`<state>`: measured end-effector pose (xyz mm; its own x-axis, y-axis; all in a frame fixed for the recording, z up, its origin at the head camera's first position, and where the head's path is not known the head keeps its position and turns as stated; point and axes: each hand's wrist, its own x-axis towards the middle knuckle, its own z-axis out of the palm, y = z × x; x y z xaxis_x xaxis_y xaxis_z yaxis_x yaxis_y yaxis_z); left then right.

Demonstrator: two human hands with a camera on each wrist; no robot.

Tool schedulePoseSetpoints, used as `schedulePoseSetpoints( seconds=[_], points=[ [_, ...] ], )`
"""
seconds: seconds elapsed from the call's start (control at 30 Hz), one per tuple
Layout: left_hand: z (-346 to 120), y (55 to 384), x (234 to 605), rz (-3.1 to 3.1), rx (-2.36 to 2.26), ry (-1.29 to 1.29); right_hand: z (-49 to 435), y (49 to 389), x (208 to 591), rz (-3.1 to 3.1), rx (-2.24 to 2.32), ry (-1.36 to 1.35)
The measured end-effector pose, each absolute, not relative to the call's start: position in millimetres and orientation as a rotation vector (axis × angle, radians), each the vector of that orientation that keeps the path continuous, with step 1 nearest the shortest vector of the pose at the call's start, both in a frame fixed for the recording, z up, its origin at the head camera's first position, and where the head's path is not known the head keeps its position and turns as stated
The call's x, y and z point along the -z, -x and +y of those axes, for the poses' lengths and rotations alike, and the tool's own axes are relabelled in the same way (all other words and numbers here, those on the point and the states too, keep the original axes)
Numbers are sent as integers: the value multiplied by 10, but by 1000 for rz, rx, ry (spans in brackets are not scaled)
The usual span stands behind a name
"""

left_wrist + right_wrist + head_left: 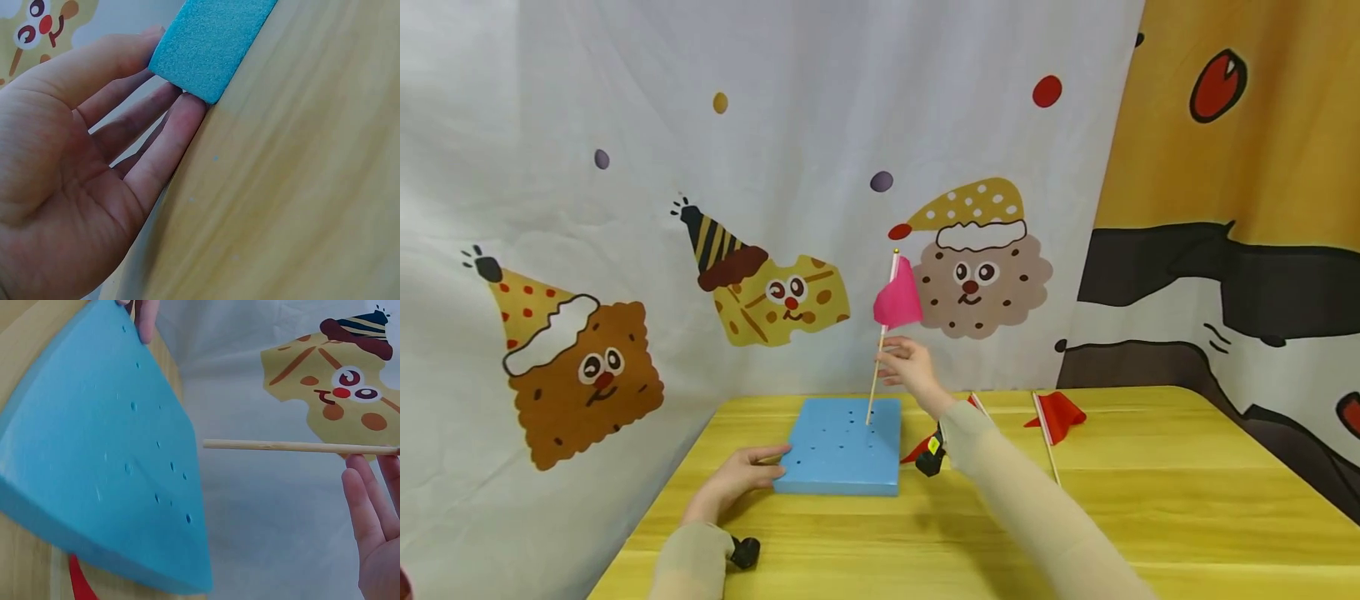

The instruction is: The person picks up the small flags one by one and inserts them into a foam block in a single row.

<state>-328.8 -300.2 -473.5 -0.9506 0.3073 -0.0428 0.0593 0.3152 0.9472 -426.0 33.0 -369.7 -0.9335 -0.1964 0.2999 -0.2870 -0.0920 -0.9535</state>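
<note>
A light blue foam block (842,467) with several small holes in its top lies flat on the wooden table. My left hand (741,477) holds its left edge near the front corner; in the left wrist view the thumb and fingers meet the block's end (206,50). My right hand (910,371) pinches the wooden stick (269,445) of a pink flag (898,300) below the cloth. The flag stands nearly upright, tilted slightly to the right. In the right wrist view the stick's lower tip is apart from the block's top.
To the right of the block, a red flag (919,451) lies partly hidden behind my right forearm. Another red flag (1060,417) lies farther right on the table (1180,475). A printed cloth (820,108) hangs behind the table.
</note>
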Motion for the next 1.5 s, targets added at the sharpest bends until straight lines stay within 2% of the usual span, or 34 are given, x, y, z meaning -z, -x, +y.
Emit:
schedulePoseSetpoints(
  seconds=[0.33,1.5],
  points=[
    [-3024,3280,4767,2314,-1735,-332,83,4301,3767,-1950,-2361,-403],
    [-3001,3280,4805,2300,-1750,-320,-420,4328,3940,-2063,-2248,-383]
  ],
)
